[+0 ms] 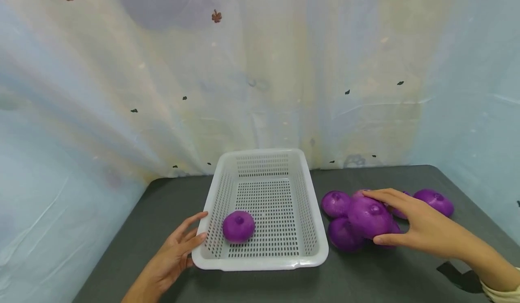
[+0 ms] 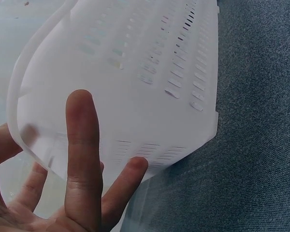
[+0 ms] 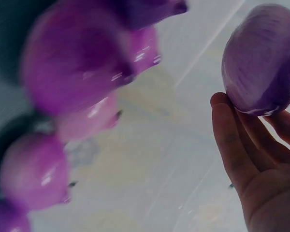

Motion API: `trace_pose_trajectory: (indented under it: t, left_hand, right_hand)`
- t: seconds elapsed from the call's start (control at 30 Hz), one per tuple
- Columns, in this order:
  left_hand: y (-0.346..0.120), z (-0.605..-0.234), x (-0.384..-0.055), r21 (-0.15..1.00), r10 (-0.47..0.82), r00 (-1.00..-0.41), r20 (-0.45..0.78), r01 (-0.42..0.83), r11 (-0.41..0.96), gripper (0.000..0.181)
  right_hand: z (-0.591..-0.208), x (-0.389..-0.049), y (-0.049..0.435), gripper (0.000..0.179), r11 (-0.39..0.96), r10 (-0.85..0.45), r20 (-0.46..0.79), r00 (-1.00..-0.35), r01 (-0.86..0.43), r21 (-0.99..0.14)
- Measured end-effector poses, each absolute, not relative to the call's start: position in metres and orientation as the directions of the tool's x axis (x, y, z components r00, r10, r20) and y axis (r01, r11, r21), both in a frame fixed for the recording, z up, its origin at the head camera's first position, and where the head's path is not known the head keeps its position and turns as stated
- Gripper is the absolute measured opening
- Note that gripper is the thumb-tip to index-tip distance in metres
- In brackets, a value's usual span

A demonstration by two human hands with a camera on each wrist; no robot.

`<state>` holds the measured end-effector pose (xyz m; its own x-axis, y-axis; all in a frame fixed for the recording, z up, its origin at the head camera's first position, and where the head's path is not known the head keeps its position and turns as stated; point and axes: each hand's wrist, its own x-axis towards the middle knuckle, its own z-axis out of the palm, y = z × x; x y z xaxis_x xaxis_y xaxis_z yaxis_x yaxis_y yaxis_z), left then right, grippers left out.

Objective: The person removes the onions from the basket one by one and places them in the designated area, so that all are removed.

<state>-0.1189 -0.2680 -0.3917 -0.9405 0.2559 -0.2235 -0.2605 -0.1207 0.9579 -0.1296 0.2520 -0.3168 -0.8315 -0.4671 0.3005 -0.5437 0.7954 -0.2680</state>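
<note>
A white plastic basket (image 1: 260,263) with slotted walls stands on the dark table, with one purple onion (image 1: 239,227) inside near its left front. My left hand (image 1: 174,251) is at the basket's left front corner; spread, mostly straight fingers touch the rim and the outer wall (image 2: 111,96). Over on the right, my right hand (image 1: 422,224) grips another purple onion (image 1: 369,217) between thumb and fingers, above a cluster of onions. In the right wrist view this held onion (image 3: 261,58) appears apart from the others.
Several purple onions lie right of the basket, among them one onion (image 1: 335,203) beside its right wall and one onion (image 1: 434,202) at the far right. A dark flat patch (image 1: 459,276) lies under the right forearm. A pale patterned curtain (image 1: 260,68) hangs behind the table (image 1: 178,199).
</note>
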Motion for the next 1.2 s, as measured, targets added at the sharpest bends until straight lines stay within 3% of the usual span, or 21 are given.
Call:
trace_pose_trajectory:
  t: [0.17, 0.43, 0.57, 1.2]
  left_hand:
    - [-0.266, -0.392, -0.12, 0.958, 0.238, -0.942, -0.236, -0.267, -0.106, 0.061]
    - [-0.269, -0.391, -0.12, 0.964, 0.257, -0.941, -0.22, -0.251, -0.091, 0.061]
    - [-0.268, -0.39, -0.119, 0.962, 0.252, -0.941, -0.224, -0.254, -0.095, 0.061]
    - [-0.266, -0.39, -0.115, 0.963, 0.25, -0.944, -0.214, -0.247, -0.106, 0.062]
  right_hand:
    - [-0.326, -0.129, 0.277, 0.083, 0.813, -0.417, 0.279, -0.865, -0.492, -0.311]
    - [-0.349, -0.132, 0.318, 0.086, 0.883, -0.353, 0.215, -0.911, -0.4, -0.245]
    - [-0.36, -0.129, 0.334, 0.083, 0.89, -0.32, 0.194, -0.927, -0.365, -0.275]
    - [-0.382, -0.125, 0.365, 0.084, 0.909, -0.234, 0.185, -0.955, -0.282, -0.306]
